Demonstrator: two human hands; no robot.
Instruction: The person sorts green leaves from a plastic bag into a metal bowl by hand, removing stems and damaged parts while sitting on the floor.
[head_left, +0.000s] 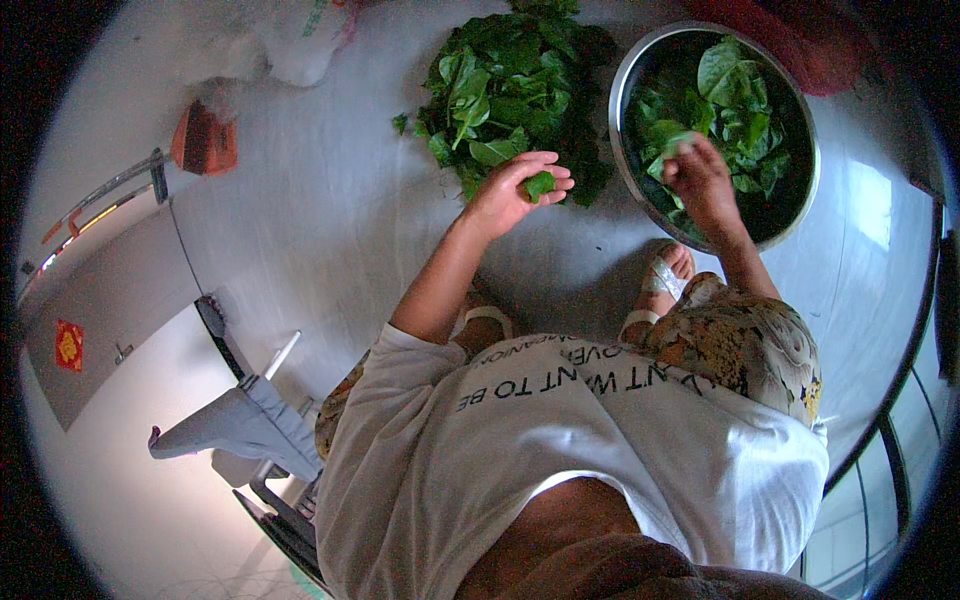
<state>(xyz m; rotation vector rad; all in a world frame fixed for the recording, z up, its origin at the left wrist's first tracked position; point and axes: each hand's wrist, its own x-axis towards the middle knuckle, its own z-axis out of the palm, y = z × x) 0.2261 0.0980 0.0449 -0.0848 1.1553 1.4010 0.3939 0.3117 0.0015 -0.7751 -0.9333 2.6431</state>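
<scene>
A piece of green leaf (538, 186) rests against the palm and fingers of my left hand (510, 191). That hand is at the near edge of a heap of leafy greens (517, 90) on the floor, its fingers partly extended. Over a round metal basin (616, 127), my right hand (701, 184) pinches a pale green leaf (679, 142), blurred and partly hidden by the fingers. Loose leaves (739, 97) lie inside the basin, some of them behind my right hand.
My sandalled foot (667, 277) is just below the basin. A red mesh bag (814, 56) lies beyond it. Farther left on the floor are an orange-red object (204, 139) and a whitish plastic bag (292, 45). Grey cloth (255, 427) hangs over furniture at my left side.
</scene>
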